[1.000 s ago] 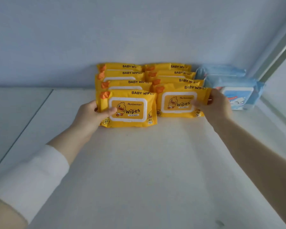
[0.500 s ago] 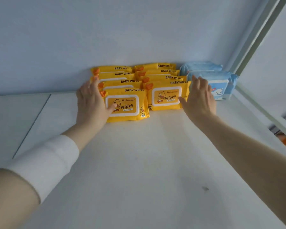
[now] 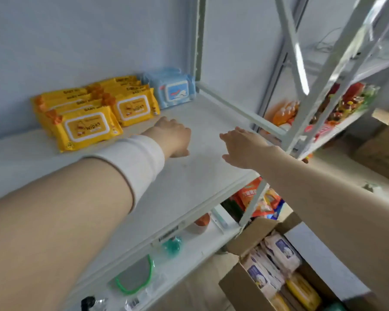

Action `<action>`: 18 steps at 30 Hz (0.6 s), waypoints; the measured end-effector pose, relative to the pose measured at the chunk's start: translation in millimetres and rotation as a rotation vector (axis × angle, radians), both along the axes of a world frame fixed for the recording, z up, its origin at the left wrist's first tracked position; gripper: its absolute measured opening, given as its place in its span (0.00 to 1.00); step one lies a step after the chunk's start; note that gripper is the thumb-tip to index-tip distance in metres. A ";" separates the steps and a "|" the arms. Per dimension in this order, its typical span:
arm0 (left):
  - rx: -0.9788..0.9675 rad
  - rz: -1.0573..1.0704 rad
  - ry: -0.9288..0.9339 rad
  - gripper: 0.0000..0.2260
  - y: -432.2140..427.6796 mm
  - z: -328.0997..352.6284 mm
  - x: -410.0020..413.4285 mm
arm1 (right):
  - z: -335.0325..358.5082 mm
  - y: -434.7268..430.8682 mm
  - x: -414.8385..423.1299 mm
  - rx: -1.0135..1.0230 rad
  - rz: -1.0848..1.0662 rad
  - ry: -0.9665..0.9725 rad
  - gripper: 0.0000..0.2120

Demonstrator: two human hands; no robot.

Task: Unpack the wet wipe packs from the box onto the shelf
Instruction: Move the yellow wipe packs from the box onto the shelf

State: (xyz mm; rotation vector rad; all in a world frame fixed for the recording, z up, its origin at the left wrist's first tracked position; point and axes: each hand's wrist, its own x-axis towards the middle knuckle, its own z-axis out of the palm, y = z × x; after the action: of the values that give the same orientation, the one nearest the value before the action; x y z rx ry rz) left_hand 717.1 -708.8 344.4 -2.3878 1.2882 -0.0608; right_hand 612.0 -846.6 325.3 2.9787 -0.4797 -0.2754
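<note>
1. Yellow wipe packs (image 3: 85, 129) lie flat on the white shelf (image 3: 200, 176), lids facing up, in two overlapping rows that step back to the wall; blue packs (image 3: 174, 90) sit just beside them in the corner
2. Each pack on the shelf has its long axis running along the back wall, with its printed header edge turned toward that wall
3. On the floor, below and to the right, an open cardboard box (image 3: 234, 286) holds more packs, pale packs (image 3: 279, 252) and yellow ones (image 3: 301, 290), standing on edge and pressed close together
4. Both hands hover over bare shelf and touch no pack: the left hand (image 3: 173, 136), with a white cuff (image 3: 139, 158) at the wrist, is palm down with fingers loosely bent; the right hand (image 3: 243, 144) is palm down with fingers spread; both are empty
5. The packs look soft and squashy, likely weighty for their size from damp contents, with slick film; a firm hold across the narrow width, thumb on the stiff lid, should suit best
</note>
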 end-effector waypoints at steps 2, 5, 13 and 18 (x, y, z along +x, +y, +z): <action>0.014 -0.072 0.070 0.23 -35.5 -1.8 -34.6 | 0.1 -25.3 -46.8 0.005 -0.083 0.008 0.25; 0.033 -0.142 0.193 0.24 -91.1 -21.5 -85.4 | -9.6 -64.0 -122.3 0.047 -0.221 0.031 0.23; 0.226 -0.356 0.491 0.23 -215.3 -123.9 -259.9 | -93.6 -139.7 -320.7 0.218 -0.559 0.317 0.22; 0.410 -0.432 0.602 0.21 -251.5 -211.3 -323.8 | -182.2 -163.6 -392.6 0.390 -0.697 0.433 0.19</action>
State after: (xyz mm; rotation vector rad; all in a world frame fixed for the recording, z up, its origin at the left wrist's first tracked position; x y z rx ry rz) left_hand 393.4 -960.3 133.1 -1.7963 1.8473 0.7701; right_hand 219.4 -1010.2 143.1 2.8199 -1.5250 -1.1523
